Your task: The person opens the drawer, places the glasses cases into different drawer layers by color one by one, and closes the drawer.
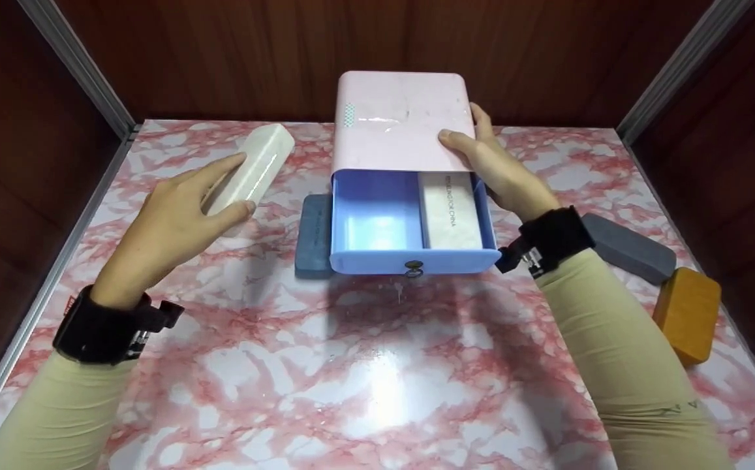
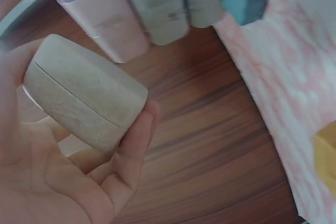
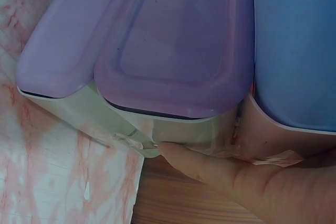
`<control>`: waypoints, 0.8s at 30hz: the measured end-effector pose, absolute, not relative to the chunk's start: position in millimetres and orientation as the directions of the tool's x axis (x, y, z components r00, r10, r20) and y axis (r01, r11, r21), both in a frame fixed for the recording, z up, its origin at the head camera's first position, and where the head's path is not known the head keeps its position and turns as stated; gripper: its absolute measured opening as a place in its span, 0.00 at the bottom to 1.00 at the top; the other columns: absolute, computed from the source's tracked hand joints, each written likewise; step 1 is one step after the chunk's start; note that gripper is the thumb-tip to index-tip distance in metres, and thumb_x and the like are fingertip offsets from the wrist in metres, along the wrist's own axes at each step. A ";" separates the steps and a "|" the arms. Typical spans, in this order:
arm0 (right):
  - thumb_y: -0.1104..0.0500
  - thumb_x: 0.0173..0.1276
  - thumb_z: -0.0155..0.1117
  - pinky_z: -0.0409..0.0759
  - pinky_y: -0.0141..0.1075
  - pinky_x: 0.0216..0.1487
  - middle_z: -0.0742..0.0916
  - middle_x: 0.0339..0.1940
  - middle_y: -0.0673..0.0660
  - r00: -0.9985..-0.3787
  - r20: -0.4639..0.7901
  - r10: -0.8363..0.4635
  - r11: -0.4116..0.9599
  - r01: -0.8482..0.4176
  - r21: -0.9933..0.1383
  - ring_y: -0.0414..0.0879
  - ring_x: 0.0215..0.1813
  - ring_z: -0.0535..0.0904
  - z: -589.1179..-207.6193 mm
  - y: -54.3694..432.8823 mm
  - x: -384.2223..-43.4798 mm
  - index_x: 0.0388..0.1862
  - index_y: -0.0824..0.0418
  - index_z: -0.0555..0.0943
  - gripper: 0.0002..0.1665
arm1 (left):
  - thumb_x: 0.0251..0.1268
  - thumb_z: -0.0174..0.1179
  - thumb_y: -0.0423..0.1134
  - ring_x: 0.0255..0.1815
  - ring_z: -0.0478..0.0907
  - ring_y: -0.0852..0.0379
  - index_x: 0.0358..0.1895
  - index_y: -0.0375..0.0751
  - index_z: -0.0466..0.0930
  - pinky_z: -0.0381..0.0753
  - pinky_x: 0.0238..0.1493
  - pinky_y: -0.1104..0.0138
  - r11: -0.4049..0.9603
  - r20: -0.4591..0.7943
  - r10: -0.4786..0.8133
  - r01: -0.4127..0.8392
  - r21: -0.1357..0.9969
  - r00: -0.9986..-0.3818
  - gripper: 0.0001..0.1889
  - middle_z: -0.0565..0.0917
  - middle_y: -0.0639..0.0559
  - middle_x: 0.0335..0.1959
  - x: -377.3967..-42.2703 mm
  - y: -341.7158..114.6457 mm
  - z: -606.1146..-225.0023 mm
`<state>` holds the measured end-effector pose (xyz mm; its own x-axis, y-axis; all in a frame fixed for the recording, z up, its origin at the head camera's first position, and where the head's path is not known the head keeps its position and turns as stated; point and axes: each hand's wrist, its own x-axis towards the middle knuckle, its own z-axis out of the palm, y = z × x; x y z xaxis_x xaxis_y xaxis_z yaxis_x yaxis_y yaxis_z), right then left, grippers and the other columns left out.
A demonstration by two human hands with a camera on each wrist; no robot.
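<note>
My left hand (image 1: 178, 209) grips a white oblong case (image 1: 260, 156), left of a stack of small drawers and apart from it. A seam runs along the end of the case (image 2: 86, 95) in the left wrist view. My right hand (image 1: 498, 163) rests on the pink top housing (image 1: 403, 117), thumb on its upper face and fingers against its right side. Below the housing, the blue drawer (image 1: 377, 215) is pulled out. A second white case (image 1: 450, 212), printed with dark lettering, lies in its right part. Purple lower drawers (image 3: 178, 51) with ring pulls appear pushed in.
A teal case (image 1: 312, 235) is on the marbled table, left of the drawers. To the right, beyond my forearm, are a dark grey case (image 1: 631, 247) and a yellow one (image 1: 689, 316). Brown wood-grain panels (image 1: 273, 59) enclose the table's back and sides.
</note>
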<state>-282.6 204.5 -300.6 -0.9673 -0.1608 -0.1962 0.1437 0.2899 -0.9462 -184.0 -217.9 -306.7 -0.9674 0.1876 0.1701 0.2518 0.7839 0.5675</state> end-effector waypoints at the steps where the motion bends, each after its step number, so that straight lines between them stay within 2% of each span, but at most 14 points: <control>1: 0.39 0.77 0.59 0.76 0.46 0.67 0.54 0.86 0.62 -0.967 -0.196 -0.162 0.289 0.143 -0.946 0.54 0.70 0.72 -300.3 204.2 -282.8 0.88 0.39 0.28 0.60 | 0.71 0.65 0.58 0.61 0.77 0.38 0.82 0.67 0.67 0.77 0.57 0.39 0.777 0.165 0.188 0.249 0.579 -0.968 0.36 0.77 0.39 0.74 -181.3 -217.0 -302.8; 6: 0.39 0.77 0.58 0.76 0.47 0.68 0.54 0.86 0.61 -0.968 -0.186 -0.169 0.285 0.133 -0.949 0.55 0.71 0.72 -300.9 203.1 -282.8 0.88 0.39 0.29 0.59 | 0.72 0.65 0.59 0.58 0.79 0.39 0.81 0.71 0.66 0.79 0.54 0.43 0.766 0.147 0.207 0.253 0.591 -0.967 0.35 0.78 0.40 0.72 -168.5 -211.9 -285.0; 14: 0.39 0.77 0.58 0.76 0.45 0.67 0.54 0.85 0.62 -0.968 -0.173 -0.183 0.301 0.112 -0.947 0.54 0.70 0.72 -301.4 201.8 -282.6 0.88 0.41 0.29 0.59 | 0.73 0.64 0.60 0.50 0.84 0.40 0.80 0.74 0.67 0.82 0.42 0.51 0.772 0.144 0.252 0.288 0.566 -0.957 0.34 0.81 0.41 0.68 -150.7 -202.7 -262.1; 21: 0.39 0.78 0.57 0.77 0.44 0.65 0.53 0.86 0.61 -0.967 -0.179 -0.180 0.299 0.119 -0.947 0.54 0.67 0.75 -300.2 201.3 -283.6 0.88 0.40 0.27 0.59 | 0.74 0.65 0.57 0.46 0.87 0.45 0.78 0.76 0.69 0.83 0.38 0.55 0.729 0.164 0.335 0.366 0.579 -0.928 0.31 0.86 0.44 0.58 -145.6 -193.1 -247.4; 24: 0.39 0.78 0.57 0.75 0.44 0.67 0.53 0.86 0.61 -0.967 -0.176 -0.183 0.297 0.116 -0.948 0.53 0.68 0.73 -300.5 200.6 -284.4 0.88 0.41 0.28 0.59 | 0.75 0.64 0.57 0.43 0.88 0.47 0.77 0.77 0.70 0.84 0.37 0.56 0.714 0.173 0.361 0.391 0.581 -0.916 0.30 0.88 0.46 0.56 -144.7 -187.3 -243.9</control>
